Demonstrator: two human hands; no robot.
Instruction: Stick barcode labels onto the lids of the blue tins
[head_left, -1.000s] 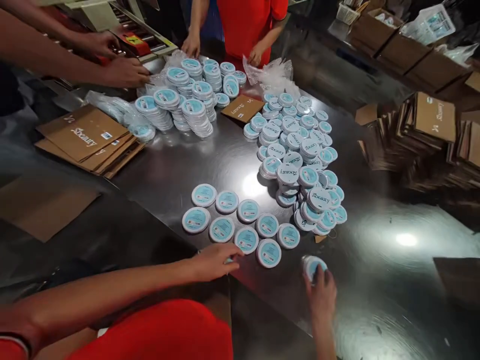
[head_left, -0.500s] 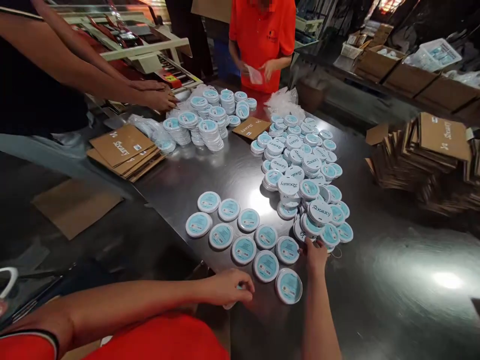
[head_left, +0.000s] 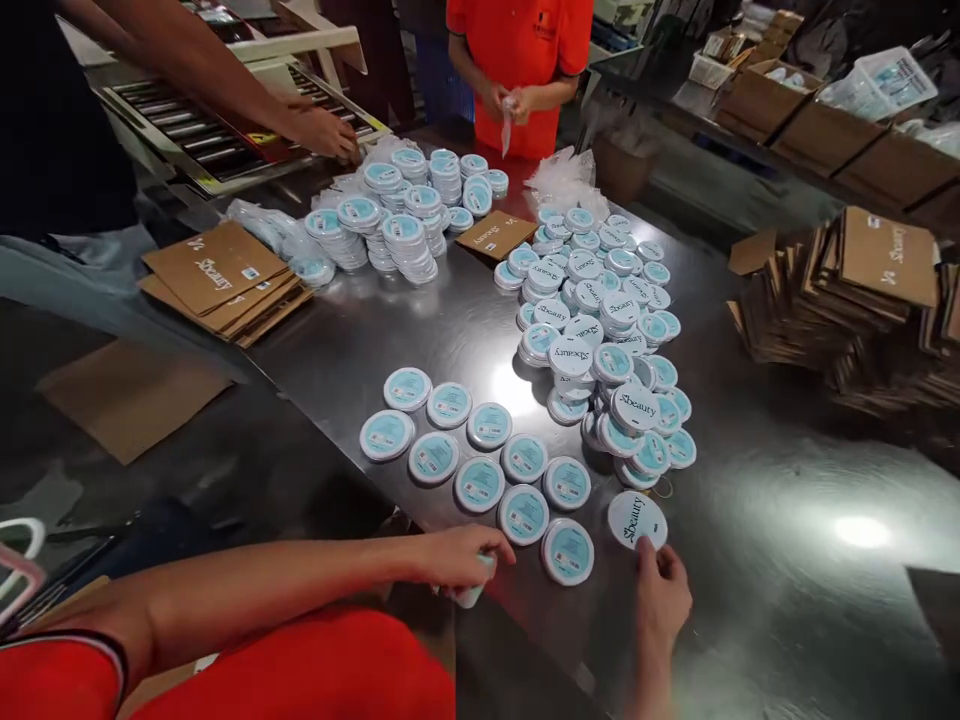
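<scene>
My right hand (head_left: 663, 598) pinches the near edge of a flat round white container (head_left: 634, 515) with "beauty" lettering facing up. It is at the table, just right of the laid-out rows. Close to the table's near edge, my left hand (head_left: 463, 556) is curled around a small pale teal-and-white item (head_left: 475, 590), mostly hidden by the fingers. Between and beyond my hands lie two rows of round containers with blue labels up, the nearest being this container (head_left: 568, 552). Farther back spreads a heap of the same containers (head_left: 616, 362), some showing lettering, others blue labels.
Stacked containers (head_left: 409, 245) and plastic bags (head_left: 566, 185) occupy the far table. Flattened cardboard boxes (head_left: 225, 275) lie left; a larger cardboard stack (head_left: 847, 290) stands right. One co-worker's hands (head_left: 510, 103) hold clear plastic; another's arm (head_left: 247, 90) reaches in from the left.
My right hand has drawn a white container out of the heap's near end towards me. My left hand has turned slightly, showing more of its pale item. The view has shifted a little.
</scene>
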